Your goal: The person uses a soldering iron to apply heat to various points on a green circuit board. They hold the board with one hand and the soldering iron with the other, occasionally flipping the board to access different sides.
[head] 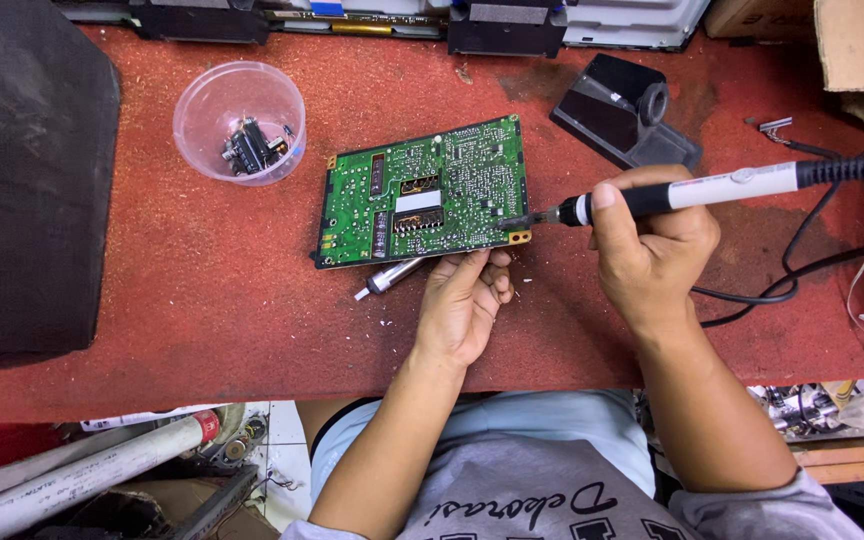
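Red, worn felt-like covering spreads over the whole desk (202,300), which carries everything here. At the far left lies a big dark grey fabric-covered slab (27,170), well apart from the hands. In the middle sits the green rectangular circuit board (422,190), solder side up, tilted slightly with its near edge lifted off the desk. Far and to the right of it stands a black angular plastic stand (624,110) with a round holder; black cables (802,270) curl across the right side of the desk. To the far left of the board is a clear round plastic cup (239,122) holding small dark electronic parts.

The right hand (652,250) has its fingers wrapped closed around a white and black soldering iron (692,192), the thumb lying along the barrel; the iron lies nearly level, pointing left, its metal tip touching the board's right edge near the corner. The left hand (464,305) comes up from the near side, fingers curled against the board's near edge at the right, propping it. Just left of that hand, a small silver pen-shaped metal tool (389,277) pokes out from under the board's near edge, partly hidden by it.
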